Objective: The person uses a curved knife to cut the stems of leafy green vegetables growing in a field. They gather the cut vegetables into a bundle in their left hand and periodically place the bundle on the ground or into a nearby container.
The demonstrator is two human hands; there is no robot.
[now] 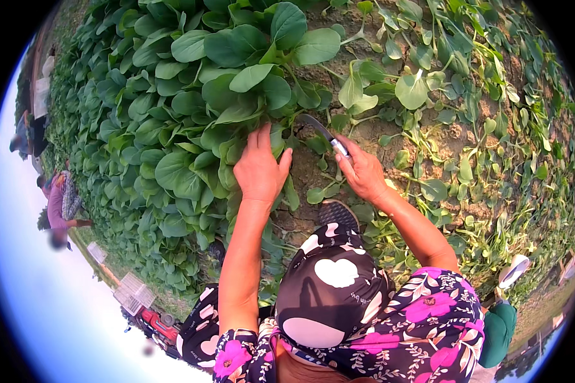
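Note:
My left hand [261, 167] reaches into the edge of a dense stand of leafy greens [172, 172], back of the hand up. Its thumb stands apart from the fingers, which touch the leaves; some fingers are hidden. In my right hand [362, 167] is a small sickle-like knife [322, 129] with a dark curved blade and a shiny metal ferrule. The blade points up and left over soil, close to the base of a large leafy plant [268, 62]. Most of the knife's handle is covered by my fingers.
Loose, wilting leaves [450, 158] lie on the cracked soil at right. My shoe [338, 215] and bent knee [333, 287] are below my hands. Other people [60, 201] are at the left, another [498, 330] at lower right. Pale crates [134, 292] stand near a red vehicle [160, 325].

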